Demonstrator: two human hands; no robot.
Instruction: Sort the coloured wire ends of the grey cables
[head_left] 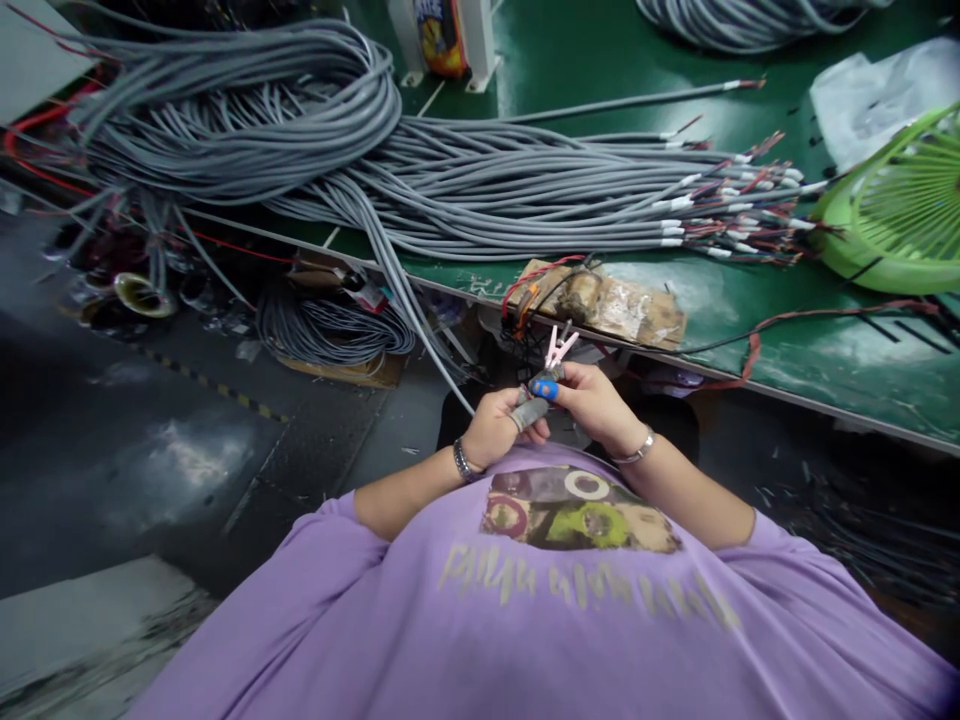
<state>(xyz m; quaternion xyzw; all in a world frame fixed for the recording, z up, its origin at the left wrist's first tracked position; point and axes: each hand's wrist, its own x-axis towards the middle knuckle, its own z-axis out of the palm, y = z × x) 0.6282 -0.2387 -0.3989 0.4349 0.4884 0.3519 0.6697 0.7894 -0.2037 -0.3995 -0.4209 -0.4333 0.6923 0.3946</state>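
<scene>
While grey cables [510,200] lie bundled on the table [570,50], likely for easy reach, the left hand [493,428] grips one cable [444,367] near the table's edge, presumably steadying it, and the right hand [598,402] seemingly pinches a pink clip [566,348].

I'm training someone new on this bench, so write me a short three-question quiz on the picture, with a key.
1. Multiple choice: which hand has a bright-blue covering on one digit?
A) left hand
B) right hand
C) both

2. True or false: in the picture, the round lime-green plastic fan is to the right of the white-banded ends of the long, round grey cables.

3. Fill in the colour: just beyond the right hand's fingers shows a small, two-pronged, V-shaped ____ item.

Key: 1. B; 2. True; 3. pink
</scene>
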